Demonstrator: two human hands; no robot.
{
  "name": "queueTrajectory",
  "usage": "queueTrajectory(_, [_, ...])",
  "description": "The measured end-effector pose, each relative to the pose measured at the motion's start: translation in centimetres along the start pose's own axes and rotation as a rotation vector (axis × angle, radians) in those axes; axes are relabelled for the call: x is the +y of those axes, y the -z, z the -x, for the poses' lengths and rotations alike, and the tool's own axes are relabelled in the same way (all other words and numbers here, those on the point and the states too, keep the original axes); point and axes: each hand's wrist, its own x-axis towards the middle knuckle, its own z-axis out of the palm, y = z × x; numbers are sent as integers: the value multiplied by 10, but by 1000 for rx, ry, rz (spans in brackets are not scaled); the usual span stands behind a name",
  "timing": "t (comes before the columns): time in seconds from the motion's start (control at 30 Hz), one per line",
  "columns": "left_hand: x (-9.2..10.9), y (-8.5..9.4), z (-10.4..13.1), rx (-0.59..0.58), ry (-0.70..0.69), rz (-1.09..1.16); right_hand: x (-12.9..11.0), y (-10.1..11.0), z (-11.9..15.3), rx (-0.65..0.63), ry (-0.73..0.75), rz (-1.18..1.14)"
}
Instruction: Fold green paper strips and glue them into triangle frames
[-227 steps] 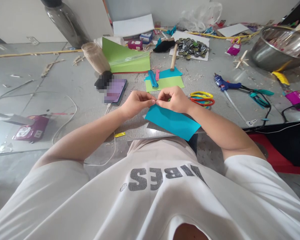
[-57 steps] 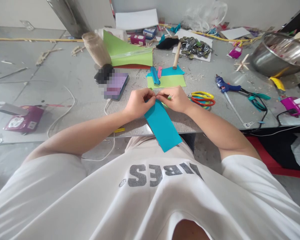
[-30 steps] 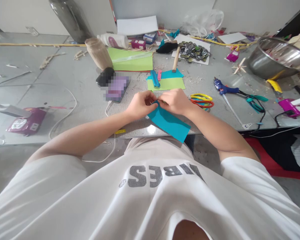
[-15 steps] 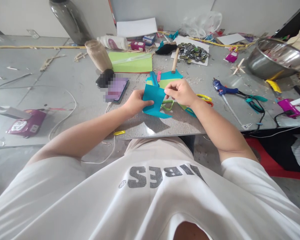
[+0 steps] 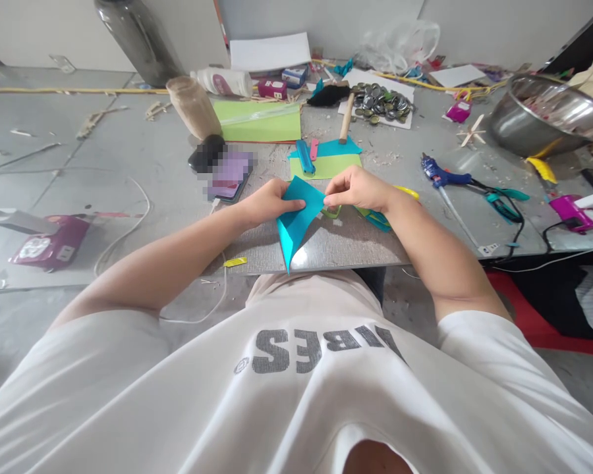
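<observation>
A blue paper [image 5: 296, 217] hangs between my hands just above the grey table [image 5: 143, 164], folded into a pointed shape with its tip toward me. My left hand [image 5: 264, 203] pinches its left side, thumb on top. My right hand [image 5: 358, 187] pinches its right upper corner with thumb and forefinger. A thin green strip [image 5: 332, 212] lies under my right hand.
Scissors [image 5: 409, 193] lie partly hidden behind my right wrist. Beyond my hands are blue and green paper sheets [image 5: 326, 164], a phone [image 5: 227, 174], a hammer [image 5: 346, 118], bottle caps [image 5: 381, 102]. A glue gun [image 5: 445, 178] and steel bowl [image 5: 548, 112] are right; a jar [image 5: 194, 108] stands left.
The blue paper was flat on the table edge with both hands pinching one end. I have lifted and turned it; it now hangs folded with a point toward me.
</observation>
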Motion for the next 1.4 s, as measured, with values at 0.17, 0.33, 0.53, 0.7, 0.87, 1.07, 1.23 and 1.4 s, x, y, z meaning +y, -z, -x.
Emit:
queueTrajectory(0.17, [1, 0, 0, -21, -8, -23, 2, -5, -2, 29, -5, 23])
queueTrajectory(0.33, [8, -2, 3, -47, -16, -32, 5, -6, -4, 43, -28, 28])
queueTrajectory(0.53, [12, -3, 4, -62, -30, -49, 5, -5, -4, 29, -88, 35])
queueTrajectory(0.7, [11, -3, 4, -67, -52, -26, 1, -7, -3, -28, -114, 49])
queueTrajectory(0.87, [16, -4, 9, -60, -21, -54, -8, -11, 1, -45, -156, 97])
queueTrajectory(1.07, [25, -4, 18, -101, 67, -21, -22, -12, 12, -100, -237, 99])
queueTrajectory(1.23, [27, -6, 21, -127, 130, 38, -27, -14, 18, -103, -265, 70])
queueTrajectory(1.4, [29, -10, 26, -109, 205, 71, -34, -27, 20, 2, -284, -62])
